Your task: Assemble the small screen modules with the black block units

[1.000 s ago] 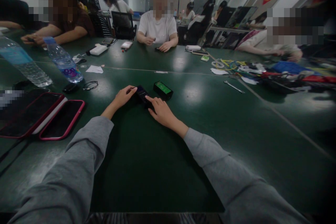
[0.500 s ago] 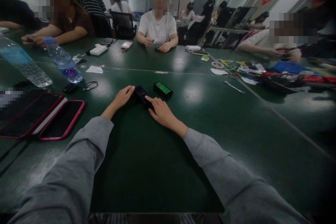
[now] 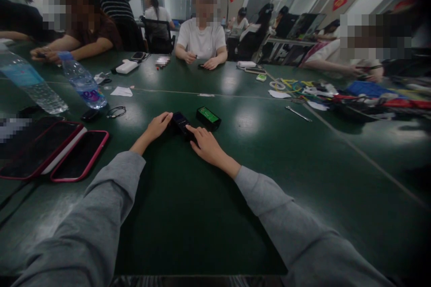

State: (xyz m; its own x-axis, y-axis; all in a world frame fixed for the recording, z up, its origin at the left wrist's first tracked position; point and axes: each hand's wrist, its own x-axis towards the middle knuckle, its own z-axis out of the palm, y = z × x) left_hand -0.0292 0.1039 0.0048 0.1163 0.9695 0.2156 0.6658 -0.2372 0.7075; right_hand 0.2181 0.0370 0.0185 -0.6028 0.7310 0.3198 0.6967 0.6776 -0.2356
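Note:
A small black handheld device with a dark lit screen (image 3: 181,119) lies on the green table between my hands. My left hand (image 3: 159,126) grips its left edge near the top, fingers together and the thumb side partly hidden. From the right, my right hand (image 3: 209,147) reaches in with its index finger extended, the tip touching the lower part of the device's face. Its other fingers are loosely bent and hold nothing. Just beyond that hand sits a small open black box (image 3: 208,118) with a bright green face inside.
At left stand two water bottles (image 3: 84,83), beside a phone in a red-pink case (image 3: 81,155) and a folded red case (image 3: 40,148). A wrench (image 3: 298,114) and tangled cables (image 3: 303,87) lie to the right. People sit around the table's far side.
The view has shifted slightly, with the table a few pixels lower. My hands keep nearly the same pose on the device, the right index finger still touching its face.

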